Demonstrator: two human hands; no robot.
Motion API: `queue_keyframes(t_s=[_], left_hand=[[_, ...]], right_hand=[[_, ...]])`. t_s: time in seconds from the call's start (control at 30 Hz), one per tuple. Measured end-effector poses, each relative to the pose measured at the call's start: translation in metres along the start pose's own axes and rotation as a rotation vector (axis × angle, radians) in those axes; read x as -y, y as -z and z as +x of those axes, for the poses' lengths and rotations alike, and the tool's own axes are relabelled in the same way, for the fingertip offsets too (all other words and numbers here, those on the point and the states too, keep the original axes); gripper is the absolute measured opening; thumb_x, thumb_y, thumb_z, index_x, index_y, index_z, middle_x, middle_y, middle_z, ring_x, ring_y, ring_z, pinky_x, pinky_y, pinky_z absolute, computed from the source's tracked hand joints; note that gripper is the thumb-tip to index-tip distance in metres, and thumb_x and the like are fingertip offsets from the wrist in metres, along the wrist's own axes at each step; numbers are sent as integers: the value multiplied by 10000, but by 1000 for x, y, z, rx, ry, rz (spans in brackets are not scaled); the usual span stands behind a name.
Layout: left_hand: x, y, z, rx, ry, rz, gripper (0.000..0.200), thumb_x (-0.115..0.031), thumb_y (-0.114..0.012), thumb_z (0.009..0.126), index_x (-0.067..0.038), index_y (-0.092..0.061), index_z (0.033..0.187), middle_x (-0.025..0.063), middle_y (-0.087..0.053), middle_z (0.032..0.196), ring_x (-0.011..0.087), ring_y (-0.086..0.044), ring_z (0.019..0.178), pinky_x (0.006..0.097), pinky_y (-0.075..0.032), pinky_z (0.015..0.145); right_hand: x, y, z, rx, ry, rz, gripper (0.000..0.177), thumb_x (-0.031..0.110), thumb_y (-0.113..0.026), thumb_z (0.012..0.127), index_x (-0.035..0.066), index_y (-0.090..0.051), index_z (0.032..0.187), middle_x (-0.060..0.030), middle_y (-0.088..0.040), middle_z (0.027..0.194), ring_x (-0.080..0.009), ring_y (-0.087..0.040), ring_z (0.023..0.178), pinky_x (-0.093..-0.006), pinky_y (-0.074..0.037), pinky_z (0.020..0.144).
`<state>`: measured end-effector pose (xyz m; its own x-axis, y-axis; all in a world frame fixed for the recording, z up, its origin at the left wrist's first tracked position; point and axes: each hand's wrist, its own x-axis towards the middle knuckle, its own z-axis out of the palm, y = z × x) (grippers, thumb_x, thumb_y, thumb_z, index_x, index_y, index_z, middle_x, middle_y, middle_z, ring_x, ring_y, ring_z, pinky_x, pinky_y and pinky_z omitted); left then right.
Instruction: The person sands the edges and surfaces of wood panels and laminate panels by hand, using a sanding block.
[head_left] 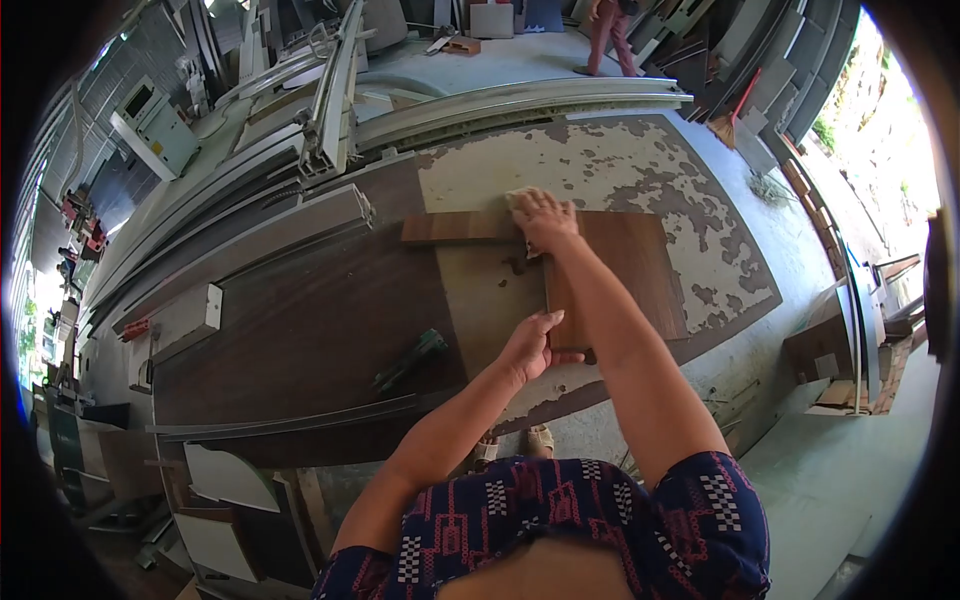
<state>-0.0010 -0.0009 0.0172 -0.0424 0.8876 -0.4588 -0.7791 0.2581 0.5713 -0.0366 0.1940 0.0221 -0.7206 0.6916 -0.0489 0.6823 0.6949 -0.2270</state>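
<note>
A brown wood-grain panel (pixel 625 265) lies on the worktable, with a narrow arm of the same wood reaching left from its far edge. My left hand (pixel 532 347) grips the panel's near left corner, thumb on top and fingers at the edge. My right hand (pixel 545 220) presses a pale cloth (pixel 518 197) onto the panel where the narrow arm meets the wide part. Bits of the cloth stick out past the fingers; the palm hides the rest. Left of my left hand lies a dark green tool (pixel 412 358).
The worktable (pixel 330 330) has a dark brown surface with a pale, peeling area. Long metal profiles (pixel 520 98) run along its far side, and a boxy beam (pixel 270 235) lies at the left. A person (pixel 610 38) stands in the background. A broom (pixel 728 125) leans at the right.
</note>
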Motion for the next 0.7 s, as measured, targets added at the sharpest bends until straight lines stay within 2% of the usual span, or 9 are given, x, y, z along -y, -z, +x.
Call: queue_keyframes(t_s=[0.2, 0.27, 0.4, 0.5, 0.6, 0.63, 0.7], left_hand=[[-1, 4, 4, 11, 62, -59, 294, -223, -465, 920, -34, -485, 1145, 135, -584, 1094, 294, -601, 958, 505, -535, 746], [2, 7, 7, 21, 66, -55, 301, -229, -466, 921, -37, -485, 1152, 136, -589, 1090, 297, -603, 954, 507, -534, 740], [2, 9, 8, 37, 68, -52, 317, -252, -468, 924, -47, -486, 1164, 135, -598, 1080, 296, -607, 947, 501, -533, 731], [2, 7, 7, 61, 74, -47, 330, -276, -469, 926, -56, -485, 1171, 131, -597, 1091, 295, -606, 951, 496, -531, 732], [1, 8, 6, 60, 74, -40, 342, -294, -466, 928, -61, -482, 1178, 126, -593, 1104, 294, -602, 962, 494, -529, 738], [1, 7, 7, 56, 74, -43, 346, -299, -465, 929, -62, -480, 1181, 124, -592, 1107, 294, -600, 966, 494, -528, 740], [0, 7, 7, 60, 75, -51, 353, -301, -466, 928, -65, -474, 1191, 121, -586, 1120, 293, -598, 972, 497, -527, 742]], right_hand=[[-101, 21, -45, -88, -179, -142, 490, 398, -351, 902, 201, -383, 1350, -18, -302, 1451, -196, -224, 1358, -496, -156, 1070], [-118, 25, -55, -98, -128, -113, 471, 370, -370, 897, 181, -419, 1326, -24, -365, 1408, -198, -258, 1340, -475, -186, 1060], [-108, 34, -67, -27, -68, -105, 455, 367, -418, 884, 137, -477, 1271, -61, -478, 1299, -214, -344, 1284, -434, -238, 1031], [-71, 42, -77, -160, -41, -210, 457, 388, -464, 862, 125, -495, 1234, -121, -520, 1221, -268, -419, 1208, -419, -272, 1002], [-47, 19, -66, -195, -157, -157, 453, 398, -502, 842, 128, -507, 1205, -164, -528, 1166, -308, -472, 1123, -421, -300, 976], [-41, 11, -66, -339, -147, -110, 421, 344, -521, 844, 124, -499, 1202, -174, -533, 1143, -323, -490, 1080, -416, -323, 953], [-38, 6, -62, -358, -131, -84, 407, 314, -512, 851, 127, -489, 1211, -166, -521, 1161, -320, -476, 1099, -423, -322, 958]])
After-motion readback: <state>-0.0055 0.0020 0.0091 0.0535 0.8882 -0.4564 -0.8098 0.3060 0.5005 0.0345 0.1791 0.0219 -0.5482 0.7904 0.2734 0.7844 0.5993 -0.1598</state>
